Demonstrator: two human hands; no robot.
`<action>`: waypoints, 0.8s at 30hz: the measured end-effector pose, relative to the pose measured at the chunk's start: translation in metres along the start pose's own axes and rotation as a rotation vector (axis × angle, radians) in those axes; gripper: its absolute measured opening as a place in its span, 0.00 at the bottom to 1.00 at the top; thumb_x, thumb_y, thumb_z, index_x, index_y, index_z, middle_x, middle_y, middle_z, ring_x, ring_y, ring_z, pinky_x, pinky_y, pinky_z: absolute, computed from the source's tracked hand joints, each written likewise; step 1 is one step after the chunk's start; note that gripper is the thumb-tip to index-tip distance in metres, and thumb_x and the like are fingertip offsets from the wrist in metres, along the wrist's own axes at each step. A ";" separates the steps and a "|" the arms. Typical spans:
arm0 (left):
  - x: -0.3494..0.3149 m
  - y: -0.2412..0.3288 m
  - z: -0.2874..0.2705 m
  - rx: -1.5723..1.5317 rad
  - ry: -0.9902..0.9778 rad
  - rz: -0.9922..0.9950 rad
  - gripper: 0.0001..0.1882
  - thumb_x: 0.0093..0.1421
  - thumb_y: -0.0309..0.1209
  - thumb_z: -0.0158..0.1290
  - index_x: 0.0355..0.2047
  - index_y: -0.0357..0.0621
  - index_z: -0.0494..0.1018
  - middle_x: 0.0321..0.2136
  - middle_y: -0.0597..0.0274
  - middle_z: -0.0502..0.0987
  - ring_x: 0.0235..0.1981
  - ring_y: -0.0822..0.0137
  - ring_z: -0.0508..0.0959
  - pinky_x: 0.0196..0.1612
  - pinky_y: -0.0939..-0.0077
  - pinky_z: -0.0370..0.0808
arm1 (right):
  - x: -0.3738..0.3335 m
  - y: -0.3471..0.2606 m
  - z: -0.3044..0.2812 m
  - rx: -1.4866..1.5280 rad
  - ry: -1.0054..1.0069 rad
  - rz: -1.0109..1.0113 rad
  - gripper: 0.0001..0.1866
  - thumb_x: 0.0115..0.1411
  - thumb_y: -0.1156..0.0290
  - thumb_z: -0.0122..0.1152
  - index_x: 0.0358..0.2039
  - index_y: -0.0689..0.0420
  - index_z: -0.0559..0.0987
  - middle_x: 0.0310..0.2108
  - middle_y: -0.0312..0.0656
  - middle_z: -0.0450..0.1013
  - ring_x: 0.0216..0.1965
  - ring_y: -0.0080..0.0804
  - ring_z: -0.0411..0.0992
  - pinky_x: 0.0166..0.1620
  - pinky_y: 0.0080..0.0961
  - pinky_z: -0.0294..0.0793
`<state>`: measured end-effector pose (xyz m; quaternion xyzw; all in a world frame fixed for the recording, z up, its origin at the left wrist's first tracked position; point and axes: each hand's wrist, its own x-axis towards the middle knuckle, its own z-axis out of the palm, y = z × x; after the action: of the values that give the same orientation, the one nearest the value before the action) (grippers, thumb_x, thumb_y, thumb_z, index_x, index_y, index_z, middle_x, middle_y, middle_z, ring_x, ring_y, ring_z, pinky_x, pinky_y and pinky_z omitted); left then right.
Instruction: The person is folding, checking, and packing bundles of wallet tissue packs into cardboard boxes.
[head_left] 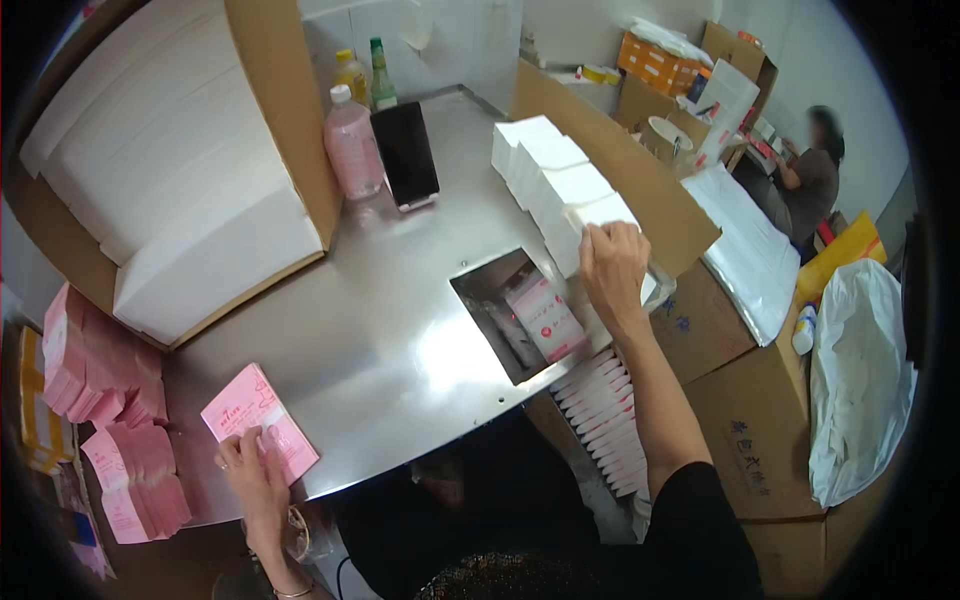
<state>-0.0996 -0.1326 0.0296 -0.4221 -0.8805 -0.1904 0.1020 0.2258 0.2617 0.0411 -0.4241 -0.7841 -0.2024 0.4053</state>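
At the near left of the metal table lies a stack of flat pink printed packets (262, 415). My left hand (252, 485) rests on its near edge, fingers stretched over the top packet and a little apart. On the right, my right hand (615, 265) reaches forward to a long row of white folded sheets (555, 165). Its fingers are closed on the near end of the row, at a white folded sheet (603, 211); how many sheets they grip is hidden. Between the hands, a rectangular opening in the tabletop holds a pink-and-white packet (545, 315).
A large carton (285, 120) of white stacks stands at the left, with bundles of pink packets (135, 480) below it. A phone on a stand (405, 155) and bottles (352, 140) stand behind. Filled packets (605, 420) line up below the table edge. A person (812, 180) sits far right.
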 end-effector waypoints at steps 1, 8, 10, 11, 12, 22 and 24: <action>0.005 -0.001 -0.007 -0.096 -0.040 0.035 0.12 0.60 0.24 0.52 0.46 0.40 0.72 0.40 0.48 0.71 0.45 0.49 0.68 0.50 0.55 0.64 | 0.010 0.001 -0.002 0.002 -0.037 0.020 0.06 0.57 0.71 0.60 0.31 0.60 0.80 0.32 0.45 0.71 0.41 0.43 0.69 0.49 0.42 0.63; 0.010 0.019 -0.001 0.081 0.082 0.117 0.05 0.59 0.24 0.55 0.35 0.41 0.72 0.32 0.55 0.70 0.39 0.53 0.70 0.47 0.59 0.64 | 0.013 0.007 -0.005 0.120 -0.123 0.153 0.09 0.59 0.68 0.59 0.30 0.58 0.83 0.31 0.44 0.74 0.41 0.42 0.70 0.45 0.43 0.66; 0.015 0.058 0.001 -0.423 -0.030 0.146 0.05 0.57 0.24 0.57 0.34 0.43 0.73 0.32 0.54 0.70 0.39 0.54 0.70 0.45 0.60 0.65 | 0.014 0.011 -0.009 0.141 -0.143 0.170 0.09 0.59 0.68 0.58 0.30 0.58 0.84 0.31 0.44 0.74 0.41 0.43 0.70 0.45 0.43 0.66; 0.016 0.079 0.010 -0.393 -0.024 0.265 0.05 0.57 0.23 0.57 0.34 0.42 0.74 0.31 0.53 0.70 0.38 0.54 0.70 0.43 0.60 0.66 | 0.015 0.012 -0.011 0.149 -0.183 0.197 0.10 0.59 0.68 0.58 0.30 0.58 0.85 0.32 0.45 0.75 0.42 0.43 0.71 0.46 0.44 0.66; 0.016 0.097 0.022 -0.361 -0.016 0.383 0.05 0.56 0.22 0.58 0.33 0.42 0.74 0.31 0.53 0.70 0.37 0.53 0.70 0.41 0.60 0.66 | 0.016 0.013 -0.013 0.159 -0.221 0.225 0.10 0.59 0.68 0.58 0.31 0.58 0.85 0.32 0.45 0.76 0.42 0.43 0.71 0.47 0.45 0.66; 0.016 0.173 0.065 -0.428 -0.044 0.653 0.14 0.55 0.29 0.60 0.40 0.37 0.72 0.41 0.47 0.72 0.43 0.49 0.72 0.45 0.57 0.68 | 0.001 -0.001 -0.001 0.168 -0.019 -0.038 0.17 0.54 0.79 0.56 0.46 0.62 0.79 0.43 0.51 0.75 0.43 0.52 0.73 0.51 0.50 0.67; 0.017 0.159 0.071 -0.491 -0.075 0.633 0.20 0.53 0.33 0.61 0.43 0.36 0.72 0.46 0.45 0.71 0.48 0.47 0.71 0.46 0.55 0.68 | -0.033 -0.073 -0.012 0.436 -0.064 -0.239 0.19 0.56 0.81 0.54 0.49 0.64 0.76 0.46 0.52 0.75 0.47 0.53 0.74 0.55 0.59 0.66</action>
<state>0.0130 0.0001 0.0112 -0.6908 -0.6385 -0.3387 0.0193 0.1811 0.1965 0.0234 -0.2369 -0.8663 -0.0615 0.4355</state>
